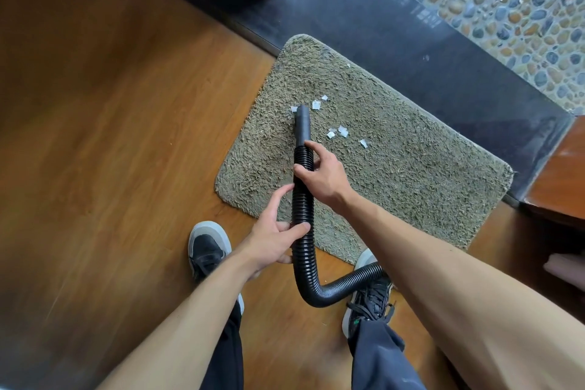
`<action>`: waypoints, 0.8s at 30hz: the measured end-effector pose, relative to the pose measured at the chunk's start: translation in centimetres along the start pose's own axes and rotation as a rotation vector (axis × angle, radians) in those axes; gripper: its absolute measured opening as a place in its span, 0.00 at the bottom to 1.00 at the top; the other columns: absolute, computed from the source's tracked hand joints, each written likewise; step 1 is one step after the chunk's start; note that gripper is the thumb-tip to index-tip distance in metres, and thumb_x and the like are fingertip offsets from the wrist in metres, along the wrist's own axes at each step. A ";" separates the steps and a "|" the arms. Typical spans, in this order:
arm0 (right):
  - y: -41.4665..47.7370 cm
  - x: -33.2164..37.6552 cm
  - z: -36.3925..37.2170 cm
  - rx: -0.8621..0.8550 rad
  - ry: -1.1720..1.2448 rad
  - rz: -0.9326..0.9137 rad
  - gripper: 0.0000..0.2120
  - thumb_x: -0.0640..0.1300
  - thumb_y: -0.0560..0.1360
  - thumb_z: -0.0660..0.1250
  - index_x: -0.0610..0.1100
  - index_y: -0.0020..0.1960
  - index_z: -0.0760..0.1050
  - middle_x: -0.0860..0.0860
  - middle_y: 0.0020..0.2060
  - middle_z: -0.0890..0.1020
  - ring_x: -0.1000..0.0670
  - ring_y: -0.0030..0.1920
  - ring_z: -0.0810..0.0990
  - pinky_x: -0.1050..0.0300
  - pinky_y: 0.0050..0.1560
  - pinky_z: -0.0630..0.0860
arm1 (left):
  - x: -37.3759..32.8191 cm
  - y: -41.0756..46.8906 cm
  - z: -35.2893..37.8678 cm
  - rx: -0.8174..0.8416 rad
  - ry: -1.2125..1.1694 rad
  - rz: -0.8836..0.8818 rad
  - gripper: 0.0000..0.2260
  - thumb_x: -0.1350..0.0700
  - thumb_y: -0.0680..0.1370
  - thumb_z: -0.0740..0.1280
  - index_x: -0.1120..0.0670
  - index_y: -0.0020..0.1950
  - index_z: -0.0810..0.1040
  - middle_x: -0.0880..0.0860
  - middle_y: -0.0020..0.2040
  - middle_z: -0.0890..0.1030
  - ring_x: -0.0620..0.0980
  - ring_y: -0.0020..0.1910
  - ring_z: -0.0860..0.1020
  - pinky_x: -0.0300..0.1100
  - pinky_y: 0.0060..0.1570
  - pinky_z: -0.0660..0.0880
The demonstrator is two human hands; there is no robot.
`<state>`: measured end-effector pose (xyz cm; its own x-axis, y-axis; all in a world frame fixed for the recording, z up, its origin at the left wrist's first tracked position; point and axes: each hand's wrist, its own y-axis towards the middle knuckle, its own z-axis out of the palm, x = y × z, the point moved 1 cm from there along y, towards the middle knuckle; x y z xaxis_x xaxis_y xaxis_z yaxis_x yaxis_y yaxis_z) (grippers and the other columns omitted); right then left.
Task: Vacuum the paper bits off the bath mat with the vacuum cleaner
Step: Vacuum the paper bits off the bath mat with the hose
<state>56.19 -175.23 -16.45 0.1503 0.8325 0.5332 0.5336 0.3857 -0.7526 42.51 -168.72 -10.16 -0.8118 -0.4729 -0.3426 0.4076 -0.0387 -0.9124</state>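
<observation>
A shaggy grey-green bath mat (395, 174) lies on the wooden floor. Several white paper bits (343, 131) are scattered near its middle. A black ribbed vacuum hose (304, 256) bends up from behind my right leg, and its smooth nozzle (303, 123) points down onto the mat, its tip beside a paper bit. My right hand (323, 174) grips the hose just below the nozzle. Lower down, my left hand (275, 237) holds the hose, thumb over it and index finger stretched out beside it. The vacuum's body is out of view.
My two black shoes (207, 250) stand on the wood floor (110, 136) at the mat's near edge. A dark stone threshold (411, 41) borders the mat's far side, with pebble tiling (522, 9) beyond. A wooden furniture edge (557, 180) is at the right.
</observation>
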 end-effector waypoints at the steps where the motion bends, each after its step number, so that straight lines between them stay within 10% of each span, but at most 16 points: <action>1: 0.1 -0.3 -0.2 -0.017 0.004 0.010 0.30 0.50 0.74 0.69 0.49 0.75 0.66 0.43 0.58 0.82 0.44 0.54 0.83 0.41 0.59 0.79 | -0.2 0.2 0.2 0.005 0.013 0.000 0.32 0.58 0.80 0.68 0.30 0.73 0.58 0.53 0.45 0.87 0.48 0.46 0.84 0.58 0.51 0.81; 24: 0.4 -1.2 -1.9 -0.102 0.077 0.043 0.29 0.51 0.73 0.69 0.51 0.73 0.69 0.46 0.55 0.83 0.46 0.54 0.82 0.43 0.60 0.78 | -1.7 1.3 1.5 0.049 0.083 0.021 0.32 0.58 0.81 0.67 0.32 0.74 0.56 0.53 0.48 0.87 0.50 0.48 0.85 0.55 0.46 0.83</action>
<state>57.84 -176.80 -16.66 0.2358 0.8129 0.5326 0.6066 0.3051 -0.7342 45.08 -169.27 -10.45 -0.8339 -0.3998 -0.3804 0.4429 -0.0736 -0.8935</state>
